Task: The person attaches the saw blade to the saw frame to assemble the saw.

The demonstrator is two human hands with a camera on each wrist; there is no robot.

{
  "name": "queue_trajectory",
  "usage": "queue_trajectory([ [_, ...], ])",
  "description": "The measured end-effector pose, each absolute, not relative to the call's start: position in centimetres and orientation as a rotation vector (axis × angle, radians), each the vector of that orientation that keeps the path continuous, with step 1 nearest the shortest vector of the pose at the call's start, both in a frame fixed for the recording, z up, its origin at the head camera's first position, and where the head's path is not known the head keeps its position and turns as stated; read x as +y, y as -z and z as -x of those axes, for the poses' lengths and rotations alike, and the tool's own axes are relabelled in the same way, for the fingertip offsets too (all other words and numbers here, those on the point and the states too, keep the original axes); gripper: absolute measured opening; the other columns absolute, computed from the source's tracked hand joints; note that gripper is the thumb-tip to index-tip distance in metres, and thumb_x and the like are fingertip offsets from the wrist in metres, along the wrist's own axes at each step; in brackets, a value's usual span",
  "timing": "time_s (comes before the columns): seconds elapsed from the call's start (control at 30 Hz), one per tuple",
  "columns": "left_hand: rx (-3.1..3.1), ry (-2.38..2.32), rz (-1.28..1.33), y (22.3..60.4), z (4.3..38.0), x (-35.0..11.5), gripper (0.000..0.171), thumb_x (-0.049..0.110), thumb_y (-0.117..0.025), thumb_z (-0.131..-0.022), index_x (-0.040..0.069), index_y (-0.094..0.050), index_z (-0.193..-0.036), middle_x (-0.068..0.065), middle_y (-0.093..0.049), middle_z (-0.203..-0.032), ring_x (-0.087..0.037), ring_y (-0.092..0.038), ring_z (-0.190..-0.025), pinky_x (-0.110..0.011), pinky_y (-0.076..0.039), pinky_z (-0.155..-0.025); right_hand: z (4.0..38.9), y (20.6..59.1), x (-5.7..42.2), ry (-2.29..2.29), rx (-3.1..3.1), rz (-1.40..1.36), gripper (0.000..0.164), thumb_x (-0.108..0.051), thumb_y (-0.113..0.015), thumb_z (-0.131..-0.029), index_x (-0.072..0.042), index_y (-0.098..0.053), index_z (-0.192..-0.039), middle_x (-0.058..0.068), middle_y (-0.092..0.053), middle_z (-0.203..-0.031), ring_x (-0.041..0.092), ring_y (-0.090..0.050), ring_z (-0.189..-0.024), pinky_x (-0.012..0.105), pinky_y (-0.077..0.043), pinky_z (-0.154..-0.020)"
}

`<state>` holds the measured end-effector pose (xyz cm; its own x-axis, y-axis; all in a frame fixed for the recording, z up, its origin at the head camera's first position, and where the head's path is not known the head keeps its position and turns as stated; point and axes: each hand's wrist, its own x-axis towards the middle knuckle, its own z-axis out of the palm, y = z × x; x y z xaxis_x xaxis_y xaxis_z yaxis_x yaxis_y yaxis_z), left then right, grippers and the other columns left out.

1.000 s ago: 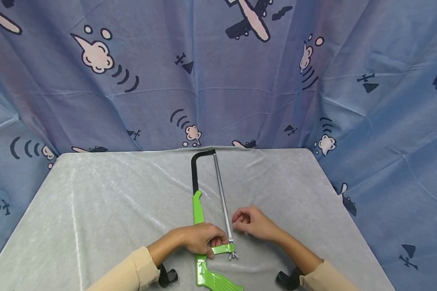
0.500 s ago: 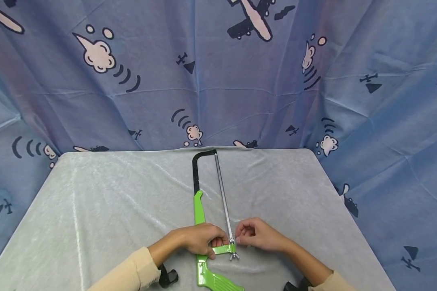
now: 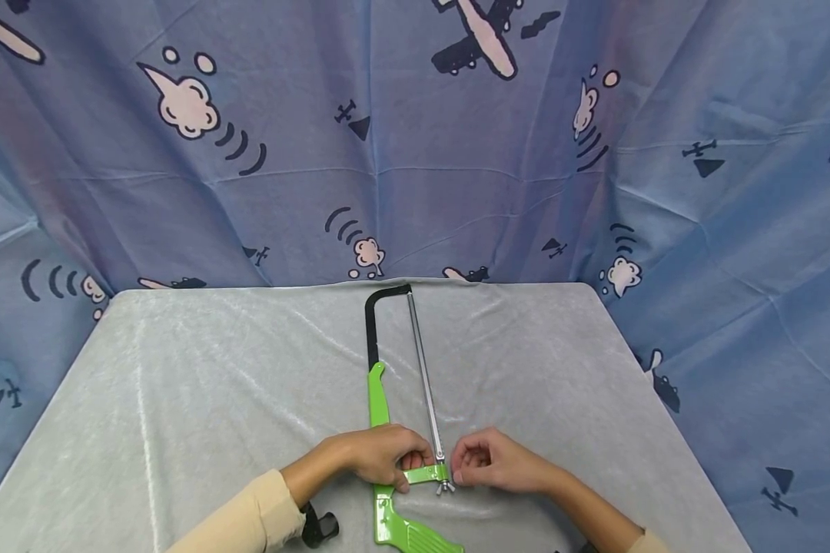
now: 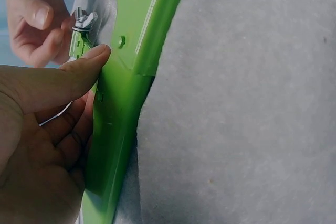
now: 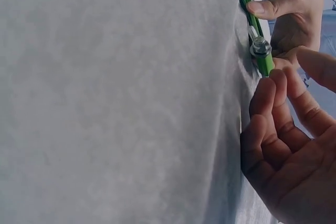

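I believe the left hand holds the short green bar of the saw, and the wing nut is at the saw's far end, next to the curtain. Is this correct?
Not quite: the wing nut is not at the far end. The head view shows it toward the near end of the saw, at the tip of the short green bar, which the left hand does hold.

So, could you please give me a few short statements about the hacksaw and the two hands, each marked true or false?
1. The left hand holds the green crosspiece of the hacksaw. True.
2. The right hand grips the green handle. False: it is beside the wing nut, away from the handle.
3. The black frame section is at the far end from the person. True.
4. The blade is red. False: it is silver-coloured.
5. The wing nut sits at the crosspiece's end. True.
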<state>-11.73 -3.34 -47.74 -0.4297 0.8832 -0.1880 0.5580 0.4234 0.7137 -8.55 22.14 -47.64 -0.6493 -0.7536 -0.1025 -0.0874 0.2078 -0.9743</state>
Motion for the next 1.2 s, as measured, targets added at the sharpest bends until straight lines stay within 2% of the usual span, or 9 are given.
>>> queue_trajectory([
  [0.13, 2.129, -0.775, -1.211, 47.8, 11.7, -3.3, 0.036, 0.003, -0.083, -0.075, 0.013, -0.066, -0.105, 0.015, -0.054, -0.082, 0.002, -0.052, -0.078, -0.012, -0.043, -0.073, 8.2, 47.7, 22.2, 1.494, 1.865, 0.825, 0.003, 0.004, -0.067, -0.088, 0.004, -0.068, -0.091, 0.019, -0.064, -0.074, 0.000, -0.057, -0.068, 0.017, -0.048, -0.058],
  [0.37, 2.143, -0.764, -1.210, 47.8, 11.6, -3.3, 0.036, 0.004, -0.083, -0.075, 0.014, -0.066, -0.105, 0.015, -0.054, -0.082, 0.003, -0.052, -0.078, -0.013, -0.043, -0.073, 7.8, 47.6, 22.1, 1.472, 1.845, 0.849, 0.003, 0.003, -0.068, -0.088, 0.001, -0.070, -0.089, 0.021, -0.063, -0.072, -0.003, -0.056, -0.065, 0.015, -0.046, -0.056],
  [0.67, 2.140, -0.764, -1.208, 47.7, 11.6, -3.3, 0.036, 0.003, -0.083, -0.075, 0.012, -0.067, -0.106, 0.015, -0.054, -0.082, 0.002, -0.052, -0.078, -0.012, -0.043, -0.073, 7.5, 47.6, 22.0, 1.458, 1.885, 0.865, 0.005, 0.000, -0.069, -0.088, 0.004, -0.072, -0.088, 0.022, -0.066, -0.071, -0.003, -0.055, -0.065, 0.016, -0.047, -0.055],
  [1.0, 2.132, -0.776, -1.206, 47.5, 11.6, -3.3, 0.036, 0.002, -0.083, -0.074, 0.012, -0.067, -0.105, 0.013, -0.055, -0.082, 0.001, -0.052, -0.077, -0.013, -0.043, -0.072, 7.4, 47.4, 21.8, 1.363, 2.003, 0.859, 0.006, -0.008, -0.073, -0.087, -0.003, -0.075, -0.086, 0.005, -0.068, -0.069, -0.004, -0.055, -0.062, 0.016, -0.047, -0.053],
  [1.2, 2.121, -0.778, -1.202, 47.5, 11.7, -3.3, 0.036, 0.002, -0.083, -0.075, 0.012, -0.066, -0.106, 0.012, -0.055, -0.082, 0.001, -0.051, -0.077, -0.013, -0.043, -0.072, 7.1, 47.3, 21.0, 1.237, 2.171, 0.799, 0.017, -0.021, -0.077, -0.086, -0.010, -0.072, -0.075, -0.012, -0.059, -0.062, -0.007, -0.048, -0.054, 0.014, -0.041, -0.047],
])
